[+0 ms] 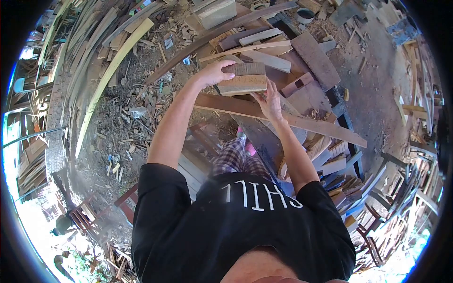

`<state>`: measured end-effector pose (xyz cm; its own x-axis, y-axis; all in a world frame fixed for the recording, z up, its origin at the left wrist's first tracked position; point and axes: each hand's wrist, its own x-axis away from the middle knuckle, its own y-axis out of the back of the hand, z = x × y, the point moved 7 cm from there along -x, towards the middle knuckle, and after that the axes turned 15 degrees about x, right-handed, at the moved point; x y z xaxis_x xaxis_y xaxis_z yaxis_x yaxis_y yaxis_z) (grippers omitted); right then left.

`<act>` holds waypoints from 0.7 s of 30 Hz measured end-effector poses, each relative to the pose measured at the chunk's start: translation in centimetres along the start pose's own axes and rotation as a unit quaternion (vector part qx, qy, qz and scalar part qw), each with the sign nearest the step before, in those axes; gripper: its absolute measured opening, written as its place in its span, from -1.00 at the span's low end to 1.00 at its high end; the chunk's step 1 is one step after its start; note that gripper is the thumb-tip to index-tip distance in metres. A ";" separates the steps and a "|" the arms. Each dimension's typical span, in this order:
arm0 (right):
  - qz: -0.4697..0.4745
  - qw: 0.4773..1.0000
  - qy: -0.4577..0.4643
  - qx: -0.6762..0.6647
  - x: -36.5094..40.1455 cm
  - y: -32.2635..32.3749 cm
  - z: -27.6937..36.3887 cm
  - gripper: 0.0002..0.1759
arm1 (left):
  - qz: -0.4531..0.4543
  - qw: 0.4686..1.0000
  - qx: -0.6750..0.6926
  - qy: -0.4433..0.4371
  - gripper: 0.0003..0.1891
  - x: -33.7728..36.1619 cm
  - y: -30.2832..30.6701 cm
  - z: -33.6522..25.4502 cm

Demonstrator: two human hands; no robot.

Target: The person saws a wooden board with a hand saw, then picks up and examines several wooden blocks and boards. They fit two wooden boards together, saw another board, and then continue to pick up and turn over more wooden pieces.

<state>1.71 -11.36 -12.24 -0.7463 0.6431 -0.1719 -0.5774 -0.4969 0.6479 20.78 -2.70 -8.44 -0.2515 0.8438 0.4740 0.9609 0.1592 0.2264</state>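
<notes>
A thick wooden block [243, 84] with a grey top face and a paler front face is held between my two hands. My left hand [216, 74] grips its left end, with fingers on the far side and the thumb on top. At its right end, my right hand [270, 101] presses its fingertips against the near corner. Just below the block, a long brown board [321, 127] lies slantwise. Behind it are a thin wooden strip [255, 48] and a pale short plank [266, 61]. To the right sits a reddish piece with a square hole [297, 85].
A wide brown plank [316, 60] lies at the upper right of the work surface. A large pale block [214, 13] stands at the top. Long curved-looking boards [113, 75] lie on the left, over ground strewn with wood scraps. A round tin [306, 15] is at the top right.
</notes>
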 end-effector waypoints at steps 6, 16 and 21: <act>-0.001 1.000 -0.004 0.006 0.0 0.0 0.2 -0.25 | 0.021 0.999 0.030 0.011 -0.48 -0.4 -0.5 0.1; 0.066 0.997 -0.029 -0.034 0.0 1.5 1.7 -0.24 | -0.095 0.984 0.138 0.054 -0.54 1.8 1.4 0.2; 0.107 0.981 -0.058 -0.150 0.0 1.8 0.2 -0.23 | -0.223 0.942 0.248 0.045 -0.65 3.9 2.3 4.9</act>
<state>0.74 -12.11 -10.92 -0.8289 0.5580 0.0405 -0.4958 -0.7662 0.4089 22.60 3.43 -10.25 -0.6297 0.5938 0.5009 0.6884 0.7253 0.0057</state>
